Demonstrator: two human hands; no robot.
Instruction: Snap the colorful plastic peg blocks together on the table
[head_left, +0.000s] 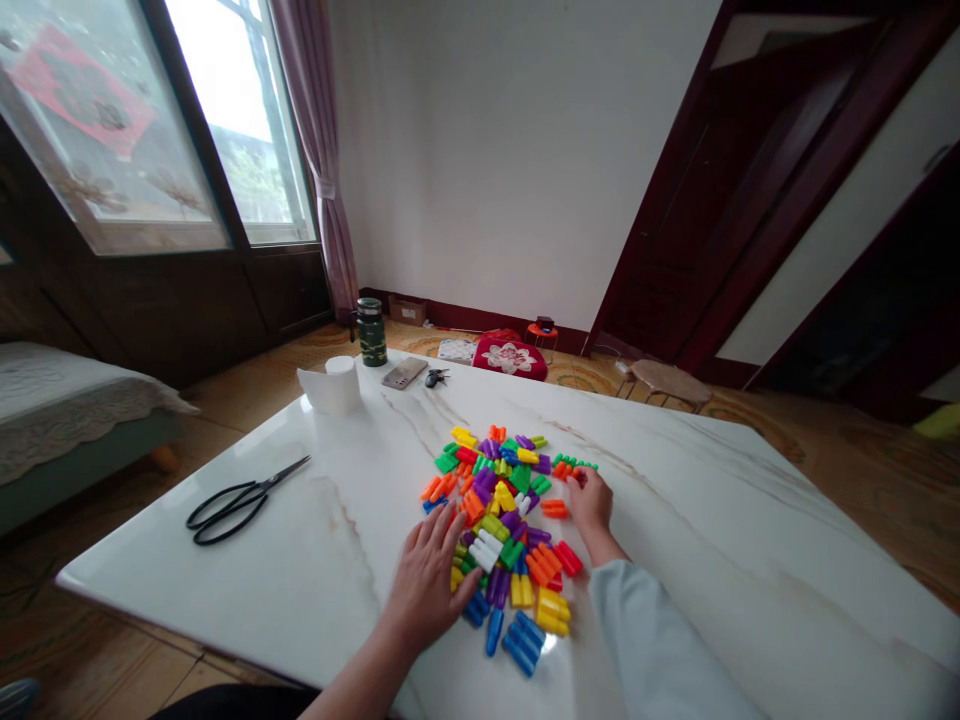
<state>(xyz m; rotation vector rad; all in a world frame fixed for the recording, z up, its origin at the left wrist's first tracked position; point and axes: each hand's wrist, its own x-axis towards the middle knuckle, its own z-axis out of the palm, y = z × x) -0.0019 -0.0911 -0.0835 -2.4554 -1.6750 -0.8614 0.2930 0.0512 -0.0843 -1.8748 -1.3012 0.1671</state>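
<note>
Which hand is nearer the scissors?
Left. The left hand is on the side of the colored blocks facing the scissors; the right hand is on the opposite side.

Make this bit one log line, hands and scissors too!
left hand: spread, at colourful plastic pieces | right hand: fingertips at orange piece | black-handled scissors: on white tabletop, left of pieces

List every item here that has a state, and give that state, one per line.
Plastic pieces: loose, in a spread-out heap
Left hand: open, fingers spread at the heap's left side
Right hand: fingers bent at the heap's right edge; grip unclear
Scissors: lying flat, blades together
Paper roll: upright, loose end unrolled
Bottle: upright, lid on
Phone: lying flat
Curtain: gathered aside
</note>
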